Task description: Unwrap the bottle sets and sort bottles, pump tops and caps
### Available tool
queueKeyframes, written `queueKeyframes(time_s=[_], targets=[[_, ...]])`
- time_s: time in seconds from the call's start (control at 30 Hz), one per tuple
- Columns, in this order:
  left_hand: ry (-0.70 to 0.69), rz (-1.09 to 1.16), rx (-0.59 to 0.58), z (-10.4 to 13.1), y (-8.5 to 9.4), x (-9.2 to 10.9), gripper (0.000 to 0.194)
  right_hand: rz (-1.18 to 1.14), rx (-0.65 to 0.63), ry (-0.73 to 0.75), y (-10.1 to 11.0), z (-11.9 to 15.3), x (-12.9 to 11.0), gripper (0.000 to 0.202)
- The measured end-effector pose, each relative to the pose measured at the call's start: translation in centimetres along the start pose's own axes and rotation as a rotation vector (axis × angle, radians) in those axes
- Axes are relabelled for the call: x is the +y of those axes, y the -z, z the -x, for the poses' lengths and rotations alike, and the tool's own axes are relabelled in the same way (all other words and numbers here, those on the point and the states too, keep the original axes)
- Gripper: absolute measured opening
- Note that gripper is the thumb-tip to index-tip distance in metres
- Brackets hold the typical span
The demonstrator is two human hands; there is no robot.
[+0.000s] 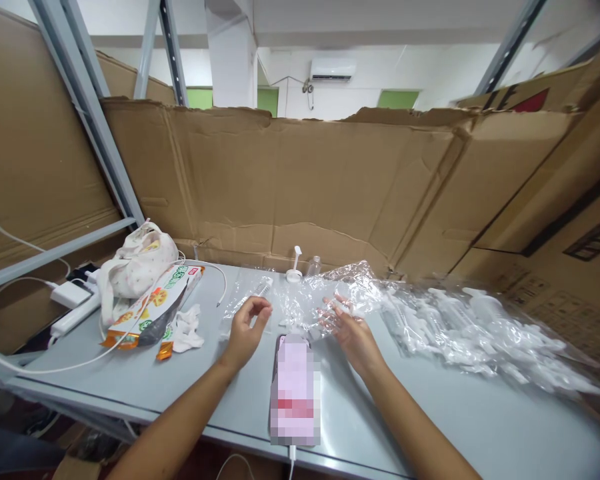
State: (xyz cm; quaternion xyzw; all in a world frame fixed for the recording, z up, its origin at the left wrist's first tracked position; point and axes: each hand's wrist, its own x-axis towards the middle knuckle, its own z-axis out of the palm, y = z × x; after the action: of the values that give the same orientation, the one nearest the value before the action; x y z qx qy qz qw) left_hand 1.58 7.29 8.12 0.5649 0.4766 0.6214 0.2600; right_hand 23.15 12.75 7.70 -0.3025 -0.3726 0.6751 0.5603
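My left hand [247, 333] is above the middle of the grey table, fingers curled and thumb close to the index finger. Whatever it may hold is too small or hidden to make out. Just behind it lies a clear plastic bag [235, 303] with a small clear item inside. My right hand [355, 337] has its fingers on a crinkled clear plastic bag [363, 283], which spreads across the table's centre. Beyond the hands stand a white pump head [294, 273] with its nozzle up and a small clear bottle [314, 267].
A phone [294, 393] with a charging cable lies at the front. Several bagged white pump parts [480, 327] fill the right side. At left are a snack packet [153, 307], crumpled tissue [187, 330], a cloth bag [143, 260] and a power strip [75, 317]. Cardboard [305, 173] walls the back.
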Motion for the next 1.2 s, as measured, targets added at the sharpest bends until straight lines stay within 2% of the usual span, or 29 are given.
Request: queueKeyframes(time_s=[0.07,0.17,0.23,0.3,0.4,0.5,0.6,0.7,0.77,0.83,1.0,1.2], targets=[[-0.121,-0.051,-0.128,0.1,-0.1,1.0,0.021,0.026,0.005,0.014,-0.2,0.1,0.0,0.050],[-0.317,-0.232,-0.405,-0.2,-0.8,2.4,0.020,0.049,0.002,0.017,-0.5,0.3,0.0,0.051],[-0.338,-0.331,-0.504,-0.6,-1.5,2.7,0.020,0.047,0.000,0.019,-0.6,0.3,-0.1,0.050],[-0.275,-0.378,-0.492,-1.0,-2.1,2.4,0.020,0.041,0.002,0.032,-0.6,0.3,-0.3,0.048],[-0.081,-0.308,-0.375,-1.7,-2.4,0.8,0.017,0.044,0.012,0.063,-0.5,0.1,-0.6,0.047],[0.209,-0.050,-0.295,-2.3,-2.5,-1.0,0.018,0.053,0.006,0.091,-0.6,0.0,-0.9,0.047],[0.510,0.292,-0.314,-2.7,-2.5,-1.7,0.033,0.060,-0.007,0.123,-1.0,0.0,-1.2,0.048],[0.702,0.536,-0.328,-2.9,-2.4,-1.5,0.036,0.069,-0.027,0.151,-1.5,0.1,-1.4,0.049],[0.751,0.638,-0.332,-3.1,-2.4,-1.3,0.025,0.085,-0.037,0.162,-1.8,0.1,-1.5,0.051],[0.745,0.712,-0.340,-3.3,-2.4,-1.0,0.017,0.106,-0.041,0.171,-2.1,0.2,-1.7,0.053],[0.657,0.837,-0.352,-3.2,-2.4,-0.4,0.016,0.165,-0.056,0.184,-2.8,0.5,-1.9,0.060],[0.643,0.905,-0.374,-2.6,-2.1,-1.1,0.017,0.188,-0.107,0.221,-3.5,0.8,-2.2,0.055]])
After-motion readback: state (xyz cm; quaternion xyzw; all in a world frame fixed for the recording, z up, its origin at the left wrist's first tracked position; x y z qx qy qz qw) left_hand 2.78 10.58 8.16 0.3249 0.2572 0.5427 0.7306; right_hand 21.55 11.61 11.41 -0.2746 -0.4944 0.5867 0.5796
